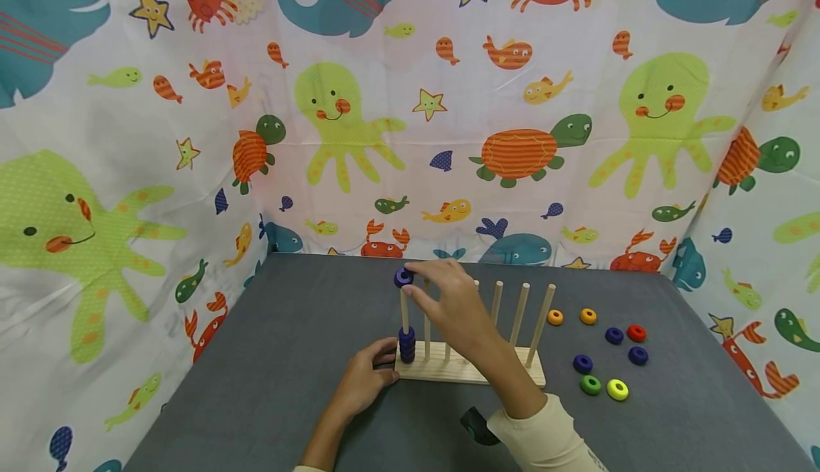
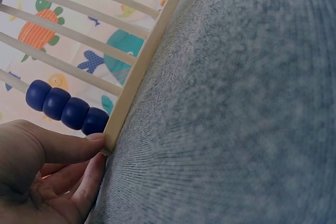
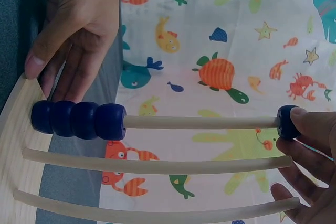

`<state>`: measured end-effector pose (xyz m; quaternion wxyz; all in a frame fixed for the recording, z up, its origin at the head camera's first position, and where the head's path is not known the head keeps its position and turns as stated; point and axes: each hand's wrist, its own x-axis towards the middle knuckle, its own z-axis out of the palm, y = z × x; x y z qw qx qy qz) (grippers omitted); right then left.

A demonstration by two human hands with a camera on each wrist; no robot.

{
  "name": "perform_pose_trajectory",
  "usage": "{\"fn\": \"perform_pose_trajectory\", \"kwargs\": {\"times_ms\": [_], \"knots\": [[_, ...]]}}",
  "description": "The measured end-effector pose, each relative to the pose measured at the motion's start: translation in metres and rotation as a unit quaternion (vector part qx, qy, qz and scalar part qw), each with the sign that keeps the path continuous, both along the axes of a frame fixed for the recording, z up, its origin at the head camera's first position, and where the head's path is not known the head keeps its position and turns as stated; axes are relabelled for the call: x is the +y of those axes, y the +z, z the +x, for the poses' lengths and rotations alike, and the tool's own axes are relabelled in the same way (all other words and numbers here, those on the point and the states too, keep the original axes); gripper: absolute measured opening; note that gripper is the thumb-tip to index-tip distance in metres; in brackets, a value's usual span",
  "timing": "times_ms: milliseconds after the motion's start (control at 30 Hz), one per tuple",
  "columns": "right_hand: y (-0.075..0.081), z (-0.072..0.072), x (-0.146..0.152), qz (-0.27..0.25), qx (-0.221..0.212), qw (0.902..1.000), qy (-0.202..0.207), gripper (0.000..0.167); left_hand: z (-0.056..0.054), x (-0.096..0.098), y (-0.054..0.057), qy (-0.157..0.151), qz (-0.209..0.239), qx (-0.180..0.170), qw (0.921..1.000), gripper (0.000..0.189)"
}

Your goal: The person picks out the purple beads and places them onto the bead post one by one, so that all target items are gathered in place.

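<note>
A pale wooden stand (image 1: 451,371) with a row of upright pegs sits in the middle of the table. My right hand (image 1: 456,308) pinches a blue ring bead (image 3: 286,122) between thumb and finger at the top of the leftmost peg (image 1: 404,312). In the right wrist view the peg's tip meets this bead. Lower on the same peg, several blue beads (image 2: 76,113) are stacked against the base. My left hand (image 1: 364,378) grips the stand's left end, its thumb (image 2: 79,146) on the base's edge. The right hand partly hides the middle pegs in the head view.
Right of the stand lie loose ring beads: orange (image 1: 588,316), red (image 1: 636,333), blue (image 1: 582,364), green (image 1: 590,385) and yellow (image 1: 618,389). A dark object (image 1: 479,426) shows beside the right sleeve. A sea-animal curtain (image 1: 384,230) borders the grey table (image 1: 256,401).
</note>
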<state>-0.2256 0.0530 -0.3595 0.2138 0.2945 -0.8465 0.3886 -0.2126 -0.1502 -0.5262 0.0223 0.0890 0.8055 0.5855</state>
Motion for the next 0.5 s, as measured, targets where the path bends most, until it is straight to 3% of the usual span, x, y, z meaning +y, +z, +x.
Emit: {"fn": "perform_pose_trajectory", "kwargs": {"times_ms": [500], "knots": [[0.0023, 0.0022, 0.0092, -0.028, 0.026, 0.9993, -0.006, 0.035, 0.0004, -0.0002, -0.0023, 0.007, -0.012, 0.006, 0.9999, 0.060]]}}
